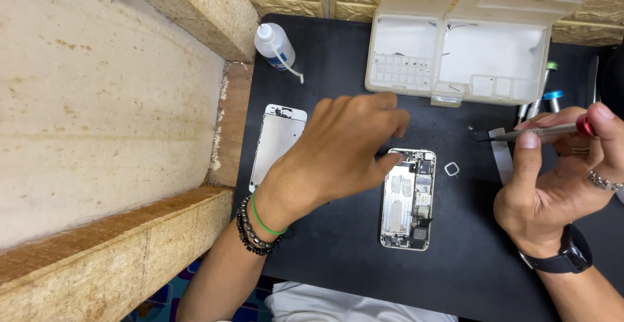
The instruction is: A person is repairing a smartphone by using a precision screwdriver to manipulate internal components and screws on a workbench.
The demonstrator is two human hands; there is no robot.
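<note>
**A:** Looking down now at the black-matted bench (338, 257), and in the middle lies the opened silver smartphone body with its circuit boards and shields bare (407, 198), flat, long axis running away from the person.

**B:** The left hand (341, 150) reaches in from the left, fingers curled down, fingertips touching the phone's top left corner. I cannot tell whether anything small is pinched under them; the knuckles hide it.

**A:** The right hand (559, 179) is off to the right, well apart from the phone, closed around a slim metal screwdriver with a red cap (543, 130). The tip points left, the index finger rests on the cap, and the thumb lies along the shaft.

**B:** To my eye, steadiness counts most here. That left hand should brace the frame by its edge, not press on the boards. The driver wants to come down upright on a screw head, not slanted as it is held now.

**A:** And mind the loose bits: a small white square ring (452, 169) lies just right of the phone.

**B:** The detached white phone screen panel (277, 143) lies face down to the left, beyond the wrist. The open white plastic parts tray (455, 55) stands at the back, a small white squeeze bottle (275, 46) at the bench's far left corner.
</note>
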